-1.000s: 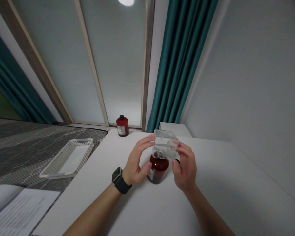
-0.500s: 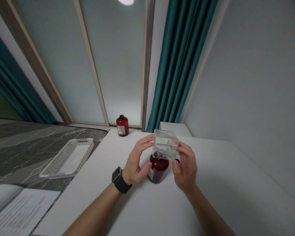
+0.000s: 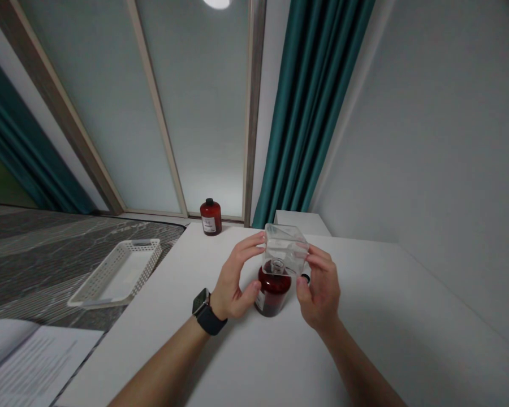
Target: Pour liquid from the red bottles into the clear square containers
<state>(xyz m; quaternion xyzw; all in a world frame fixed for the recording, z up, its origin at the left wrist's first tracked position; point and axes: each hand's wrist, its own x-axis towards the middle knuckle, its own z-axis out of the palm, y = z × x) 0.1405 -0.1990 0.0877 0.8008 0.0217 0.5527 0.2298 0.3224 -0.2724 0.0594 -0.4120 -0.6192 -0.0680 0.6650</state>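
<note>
From the head camera, both of the person's hands meet over a white table (image 3: pixel 377 316). The left hand (image 3: pixel 233 282), with a dark smartwatch (image 3: pixel 207 316) on its wrist, curls its fingers onto the left side of a clear square plastic container (image 3: pixel 286 249), while its thumb presses against the side of a dark red round bottle (image 3: pixel 272 291) standing upright on the table. The right hand (image 3: pixel 320 291) grips the container's right side with fingers and thumb, so the container is held between the two hands. It is held upside down over the bottle's open neck, whose rim shows through the clear wall. A small black cap (image 3: pixel 306 277) lies on the table just beside the right hand's fingers.

Farther back, a second dark red bottle with a black cap (image 3: pixel 211 216) stands near the table's far edge, in front of the frosted window (image 3: pixel 203 113). A teal curtain (image 3: pixel 314 107) hangs to the right of the window. To the left, a white slotted plastic basket (image 3: pixel 119 274) rests on a grey marbled surface (image 3: pixel 38 249), and sheets of printed paper (image 3: pixel 29 367) lie at the lower left.
</note>
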